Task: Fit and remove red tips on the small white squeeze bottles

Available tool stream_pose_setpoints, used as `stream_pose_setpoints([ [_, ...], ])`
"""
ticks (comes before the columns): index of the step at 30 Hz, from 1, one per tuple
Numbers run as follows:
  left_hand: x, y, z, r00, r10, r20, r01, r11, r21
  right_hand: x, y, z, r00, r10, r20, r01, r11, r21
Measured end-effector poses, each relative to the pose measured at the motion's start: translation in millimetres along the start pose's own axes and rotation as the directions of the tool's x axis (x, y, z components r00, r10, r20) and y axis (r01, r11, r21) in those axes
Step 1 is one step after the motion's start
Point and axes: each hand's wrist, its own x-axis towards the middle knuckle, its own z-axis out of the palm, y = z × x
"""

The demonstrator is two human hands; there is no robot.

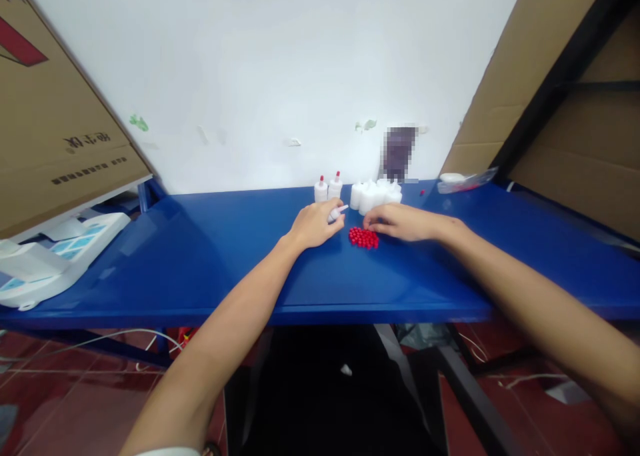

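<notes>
My left hand (pixel 319 224) is closed around a white nozzle bottle (pixel 333 214), tilted so its bare spout points right. Beside a pile of small red caps (pixel 363 237) is my right hand (pixel 393 221), its thumb and fingers drawn together at the pile's upper right edge. Whether a cap sits between those fingertips is hidden. Behind my left hand, two white bottles with red tips (pixel 328 188) stand upright. A cluster of several white bottles (pixel 376 196) without red tips stands just behind my right hand.
Toward the back right of the blue table (pixel 225 256) lie a clear plastic bag (pixel 467 181) and one stray red cap (pixel 422 193). A white tray-like object with blue panels (pixel 83 243) rests at the left end. Cardboard (pixel 60 109) and a white wall enclose the table.
</notes>
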Motion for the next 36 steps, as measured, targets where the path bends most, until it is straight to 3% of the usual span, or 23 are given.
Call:
stream_pose_setpoints([
  [21, -0.2, -2.4, 1.3, 1.0, 0.015, -0.01, -0.015, 1.0, 0.007, 5.8, 10.7, 7.5, 0.996, 0.051, -0.069, -0.06, 0.989, -0.134],
  [30, -0.1, -2.1, -0.1, 1.0, -0.005, 0.004, 0.005, 1.0, 0.016, 3.9, 2.5, 0.7, 0.986, 0.11, -0.124, -0.115, 0.993, -0.039],
  [36, -0.4, -1.9, -0.4, 1.0, 0.002, 0.002, -0.003, 1.0, 0.006, 0.9, -3.1, -1.5, 0.979, 0.043, -0.2, -0.043, 0.999, 0.004],
])
